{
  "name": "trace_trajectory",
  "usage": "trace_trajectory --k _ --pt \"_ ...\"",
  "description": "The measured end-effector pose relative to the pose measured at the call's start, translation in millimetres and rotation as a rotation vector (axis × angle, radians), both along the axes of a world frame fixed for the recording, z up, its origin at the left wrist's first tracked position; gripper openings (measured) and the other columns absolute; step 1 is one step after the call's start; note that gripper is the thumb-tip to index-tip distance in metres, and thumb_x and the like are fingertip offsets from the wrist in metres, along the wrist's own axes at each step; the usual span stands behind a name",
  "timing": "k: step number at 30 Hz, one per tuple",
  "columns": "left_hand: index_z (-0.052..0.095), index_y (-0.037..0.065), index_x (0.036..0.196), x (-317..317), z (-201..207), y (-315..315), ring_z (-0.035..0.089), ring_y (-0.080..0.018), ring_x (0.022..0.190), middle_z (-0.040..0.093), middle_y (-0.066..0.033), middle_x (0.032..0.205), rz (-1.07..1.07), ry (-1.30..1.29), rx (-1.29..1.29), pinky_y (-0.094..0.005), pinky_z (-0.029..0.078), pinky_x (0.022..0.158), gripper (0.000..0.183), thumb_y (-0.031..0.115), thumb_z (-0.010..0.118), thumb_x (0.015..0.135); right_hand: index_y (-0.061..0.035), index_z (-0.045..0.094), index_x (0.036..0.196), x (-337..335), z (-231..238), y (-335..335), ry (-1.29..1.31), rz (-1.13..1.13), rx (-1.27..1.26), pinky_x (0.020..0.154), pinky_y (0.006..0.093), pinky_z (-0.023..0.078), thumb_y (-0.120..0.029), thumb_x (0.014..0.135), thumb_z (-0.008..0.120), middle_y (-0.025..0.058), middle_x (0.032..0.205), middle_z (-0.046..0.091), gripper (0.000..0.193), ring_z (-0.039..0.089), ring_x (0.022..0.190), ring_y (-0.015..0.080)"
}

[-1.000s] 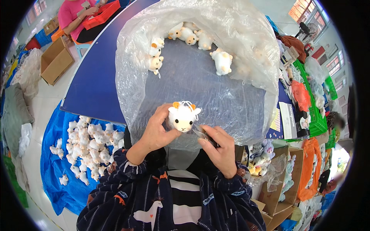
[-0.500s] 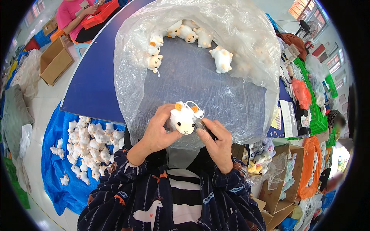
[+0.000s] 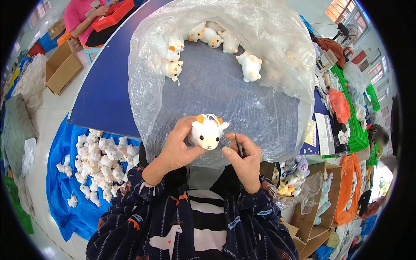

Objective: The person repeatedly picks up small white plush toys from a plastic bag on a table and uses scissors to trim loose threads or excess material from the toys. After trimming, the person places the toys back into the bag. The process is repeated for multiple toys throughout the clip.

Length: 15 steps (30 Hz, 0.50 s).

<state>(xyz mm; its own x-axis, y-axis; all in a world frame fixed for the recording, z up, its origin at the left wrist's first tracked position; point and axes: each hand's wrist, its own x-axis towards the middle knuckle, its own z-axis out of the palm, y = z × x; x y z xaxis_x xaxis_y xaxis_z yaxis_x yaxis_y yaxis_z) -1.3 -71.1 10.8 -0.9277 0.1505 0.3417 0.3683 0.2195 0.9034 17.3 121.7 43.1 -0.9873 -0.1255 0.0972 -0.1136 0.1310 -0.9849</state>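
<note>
A small white plush sheep (image 3: 207, 132) with orange horns, black bead eyes and a white cord loop on its head faces me above the near part of the plastic sheet. My left hand (image 3: 175, 149) grips it from the left side, with the thumb below its cheek. Just to its right, my right hand (image 3: 245, 161) is closed on a slim dark pointed metal tool (image 3: 238, 145), whose tip points away from me. The tool and the plush sheep are apart. Whether the tool is tweezers or snips cannot be made out.
A large clear plastic bag (image 3: 145, 82) lies spread over the blue table (image 3: 102, 97); several plush sheep (image 3: 250, 67) rest inside. At the left, many more sheep lie heaped on a blue tarp (image 3: 60, 190). Cardboard boxes (image 3: 310, 216) stand at the right. A person (image 3: 78, 19) sits beyond the table.
My right hand has drawn slightly away from the plush sheep, and the tool now points up. The cord loop has dropped back behind the sheep's head. My left hand stays nearly still.
</note>
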Motion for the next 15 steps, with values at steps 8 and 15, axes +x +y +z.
trace_trajectory --k 8,15 --pt "0.054 0.001 0.111 4.9 -3.4 2.8 0.051 -0.0303 0.109 0.051 -0.0164 0.119 0.071 0.178 -0.14 -0.0366 0.042 0.09 0.049 0.013 0.072 0.067 0.0019 0.059 0.083 -8.0 1.6 -15.5 -0.036 0.008 -0.152 0.052 0.0204 0.035 -0.01 0.079 0.068 -0.001 0.069 0.053 0.016 0.045 0.059 0.0052" --pt "0.055 0.001 0.111 -2.3 -2.5 -4.0 0.053 -0.0282 0.108 0.053 -0.0148 0.117 0.026 0.102 -0.081 -0.0356 0.041 0.091 0.048 0.013 0.071 0.068 0.0002 0.057 0.08 4.6 10.8 13.4 -0.087 0.37 -0.307 0.056 0.0201 0.035 -0.011 0.078 0.066 -0.0002 0.07 0.051 0.014 0.045 0.062 0.0065"
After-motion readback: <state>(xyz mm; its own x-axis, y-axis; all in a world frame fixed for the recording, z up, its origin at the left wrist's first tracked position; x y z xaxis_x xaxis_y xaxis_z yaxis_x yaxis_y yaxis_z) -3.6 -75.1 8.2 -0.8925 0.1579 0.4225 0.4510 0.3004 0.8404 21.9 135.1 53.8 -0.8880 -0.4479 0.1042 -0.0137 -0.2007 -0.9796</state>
